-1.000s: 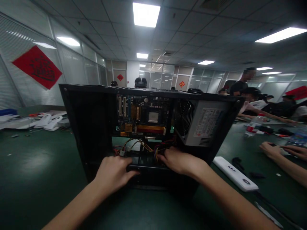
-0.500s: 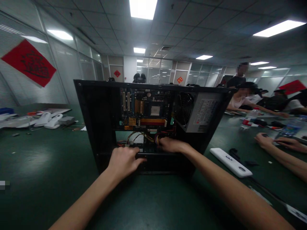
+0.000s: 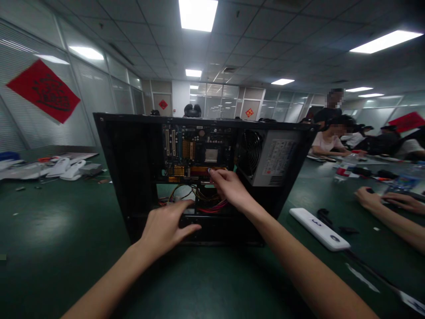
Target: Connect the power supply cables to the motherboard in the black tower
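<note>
A black computer case (image 3: 114, 173) stands open-sided on the table in front of me. Inside it are the motherboard (image 3: 195, 150) and, at upper right, a silver power supply (image 3: 275, 155). My right hand (image 3: 229, 188) reaches in with thumb and forefinger pinched at the memory slots (image 3: 198, 170); a tiny pale-blue bit shows at the fingertips, too small to name. Red and purple cables (image 3: 212, 207) run beneath that hand. My left hand (image 3: 168, 221) rests at the case's lower rail, thumb and fingers apart, holding nothing visible. Yellow and black wires (image 3: 172, 192) lie beyond it.
On the right lie a white power strip (image 3: 318, 228) with a dark cord, and a plastic bottle (image 3: 347, 166). Another person's hands (image 3: 368, 197) rest on the table there. Papers and white items (image 3: 69, 168) cover the far left. More people sit at the back right.
My right hand has risen from the cable bundle in the lower bay to the memory slots, fingers pinched. My left hand has shifted slightly left, its thumb and fingers spread wider.
</note>
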Demonstrator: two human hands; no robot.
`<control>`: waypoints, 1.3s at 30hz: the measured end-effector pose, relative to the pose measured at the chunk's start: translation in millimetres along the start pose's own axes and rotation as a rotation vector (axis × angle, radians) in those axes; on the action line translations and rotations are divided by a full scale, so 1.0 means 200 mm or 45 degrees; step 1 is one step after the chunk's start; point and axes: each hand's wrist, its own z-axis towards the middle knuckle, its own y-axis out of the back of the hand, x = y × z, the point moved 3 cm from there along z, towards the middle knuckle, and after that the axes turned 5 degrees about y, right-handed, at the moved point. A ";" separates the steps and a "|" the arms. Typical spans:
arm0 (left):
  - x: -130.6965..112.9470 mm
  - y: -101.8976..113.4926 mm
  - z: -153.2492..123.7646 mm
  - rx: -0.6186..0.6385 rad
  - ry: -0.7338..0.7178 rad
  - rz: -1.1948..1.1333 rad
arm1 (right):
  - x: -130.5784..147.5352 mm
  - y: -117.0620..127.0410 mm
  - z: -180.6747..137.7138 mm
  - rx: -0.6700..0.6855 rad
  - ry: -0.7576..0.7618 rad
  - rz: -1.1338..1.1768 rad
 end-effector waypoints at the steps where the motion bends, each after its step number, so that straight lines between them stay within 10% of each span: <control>1: 0.00 0.01 0.00 -0.017 0.033 -0.078 | 0.01 -0.01 0.00 0.014 -0.050 0.155; 6: 0.00 0.08 0.01 -0.020 0.121 -0.657 | -0.01 -0.06 -0.04 0.040 -0.159 0.555; 11: -0.03 0.16 0.05 0.102 0.187 -1.161 | -0.01 -0.05 -0.07 0.168 -0.111 0.151; 16: -0.09 0.30 0.19 0.070 0.227 -1.193 | 0.19 0.01 -0.13 0.220 0.227 -0.874; 27: -0.21 0.38 0.38 0.029 0.073 -1.211 | 0.34 0.07 -0.09 0.005 1.212 -1.244; 35: 0.12 0.49 0.34 0.210 0.006 -0.617 | 0.21 0.07 -0.03 0.055 0.611 -1.239; 39: 0.10 0.46 0.33 0.278 -0.142 -0.341 | 0.16 0.06 0.00 0.088 0.423 -1.018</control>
